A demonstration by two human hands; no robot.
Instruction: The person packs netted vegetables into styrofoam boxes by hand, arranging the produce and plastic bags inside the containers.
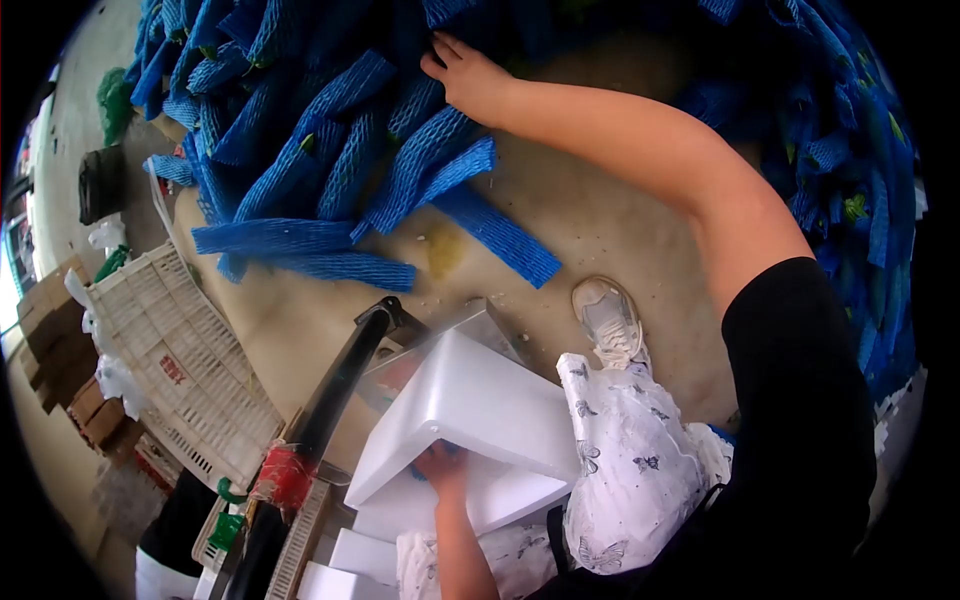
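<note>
Nearest my camera is one black sleeve, to the right of the white box that I take as my landmark. That box sits tilted, its opening towards the wearer, with one shoe beyond it to the right and one trouser leg just beside its right wall.

I count two hands. The left hand is inside the box; a little blue shows around it, but the box's shade and rim hide the fingers from me, so I cannot tell whether they are clamped on anything or apart.

The right hand is well beyond the box, at the edge of one large pile of blue tubes. I make out two of its digits, slightly apart, with nothing seen between them. The tubes are netted and too many to count; three lie on the side of the pile closest to the box. One second heap of blue netting stands far right of the box.

Left of the box I see one black bar with one band of red tape, and past it one pale crate, tilted.
</note>
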